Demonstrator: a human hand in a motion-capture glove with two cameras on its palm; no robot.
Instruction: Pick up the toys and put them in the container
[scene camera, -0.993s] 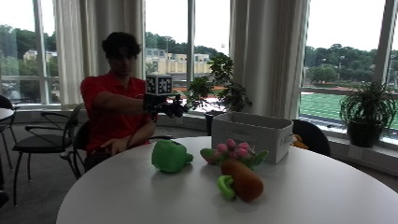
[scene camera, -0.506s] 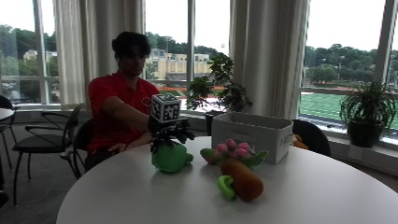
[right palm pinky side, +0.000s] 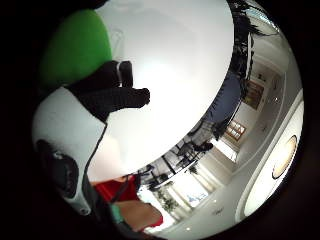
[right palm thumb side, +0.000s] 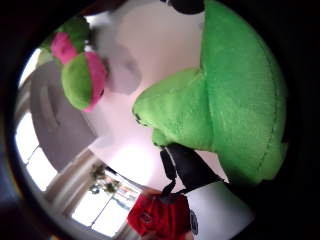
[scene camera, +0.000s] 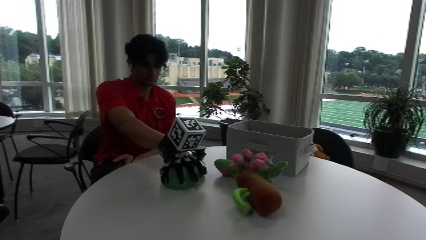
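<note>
Outside view: right hand (scene camera: 184, 165) down on top of the green toy (scene camera: 178, 176) on the white table (scene camera: 133, 220), black-gloved fingers draped over its crown and curling down its sides, so the grip reads as closing round the toy. Forearm sloping down from the shoulder, wrist bent over the plush. Just beyond the grip, the pink-and-green toy (scene camera: 249, 162); nearer the table's front edge from the grip, the brown toy (scene camera: 261, 194) with its green leaves. Past the pink toy, well apart from the grip, the white container (scene camera: 269, 145).

Little-finger-side palm view: green toy (right palm pinky side: 75, 47) pressed up close to the palm, 2 gloved fingers (right palm pinky side: 117, 97) curled across bare table (right palm pinky side: 175, 65) beside it. Fingertip contact under the plush hidden here.

Thumb-side palm view: green toy (right palm thumb side: 235, 100) filling the space against the palm, a stubby limb sticking out over the table (right palm thumb side: 145, 45). Pink-and-green toy (right palm thumb side: 82, 80) lying a little way off from the grip.

Risks, as judgement: soft rounded plush could squash and slide out from a top-down hold if the fingers close only on the crown. A lift swung low toward the container could clip the pink-and-green toy on the way. 3 toys not yet in the container.
</note>
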